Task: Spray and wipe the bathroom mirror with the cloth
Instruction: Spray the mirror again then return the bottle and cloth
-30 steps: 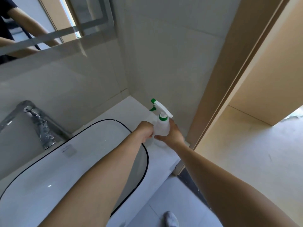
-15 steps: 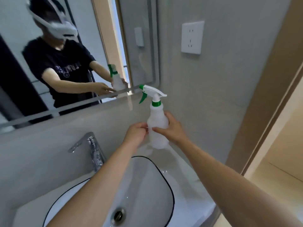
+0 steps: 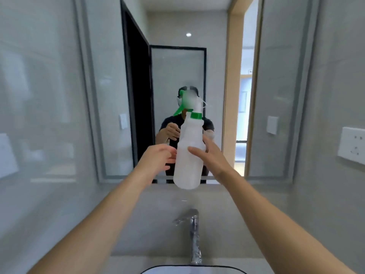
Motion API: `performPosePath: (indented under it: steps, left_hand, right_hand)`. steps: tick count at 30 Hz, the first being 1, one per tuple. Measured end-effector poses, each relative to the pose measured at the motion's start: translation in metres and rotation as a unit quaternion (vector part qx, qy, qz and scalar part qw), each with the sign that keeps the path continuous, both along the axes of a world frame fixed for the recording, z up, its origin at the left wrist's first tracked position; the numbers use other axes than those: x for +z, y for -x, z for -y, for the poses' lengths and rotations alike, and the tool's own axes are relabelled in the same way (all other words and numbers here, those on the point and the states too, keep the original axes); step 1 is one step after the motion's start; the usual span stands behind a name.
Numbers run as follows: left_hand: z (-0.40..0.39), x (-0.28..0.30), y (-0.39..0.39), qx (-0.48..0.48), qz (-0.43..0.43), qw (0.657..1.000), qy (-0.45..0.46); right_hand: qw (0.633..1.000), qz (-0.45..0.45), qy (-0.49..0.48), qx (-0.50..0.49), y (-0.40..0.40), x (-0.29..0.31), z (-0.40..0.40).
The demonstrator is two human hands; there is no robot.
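The spray bottle is held up in the air in front of the mirror, above the tap and clear of the bench below. Its long axis stands close to upright, leaning a little so that the green collar and trigger head sit above and slightly beyond the grip, and the rounded base hangs below it. The head is blurred, so its aim cannot be read for certain, though the green trigger seems to point to the left and away, toward the glass.

The grip that carries it is the right hand: its thumb lies across the near face of the bottle at mid-body and its fingers wrap round the far right side, so the hand clasps the middle of the bottle, well below the trigger. The left hand is just beside the bottle's left flank, fingers loosely bent, their tips at or almost at the plastic; whether they truly press on it cannot be told. It holds nothing else.

The relation that matters next, as I judge it, is that the trigger lies above the right hand's hold, out of finger reach. To spray, one hand would have to move up the neck while the other steadies the body. The left hand is about as near to the neck as the right.

No cloth is in view.
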State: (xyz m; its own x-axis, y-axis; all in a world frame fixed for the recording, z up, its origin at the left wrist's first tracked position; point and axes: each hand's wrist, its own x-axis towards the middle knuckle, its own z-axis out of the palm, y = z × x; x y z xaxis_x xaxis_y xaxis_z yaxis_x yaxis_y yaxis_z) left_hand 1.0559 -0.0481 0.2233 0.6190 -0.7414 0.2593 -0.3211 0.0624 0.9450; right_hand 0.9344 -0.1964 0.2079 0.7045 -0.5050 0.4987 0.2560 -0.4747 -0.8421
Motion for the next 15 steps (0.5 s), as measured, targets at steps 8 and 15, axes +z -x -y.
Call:
performPosePath:
  steps: [8, 15]
  left_hand:
    - [-0.066, 0.052, -0.040, 0.116, 0.098, 0.988, 0.041]
    - [-0.085, 0.150, -0.025, 0.137, 0.232, 0.948, 0.170]
  right_hand:
    - [0.995, 0.008, 0.005, 0.100, -0.032, 0.033, -0.035]
    - [0.991, 0.014, 0.046, 0.128, -0.017, 0.053, -0.045]
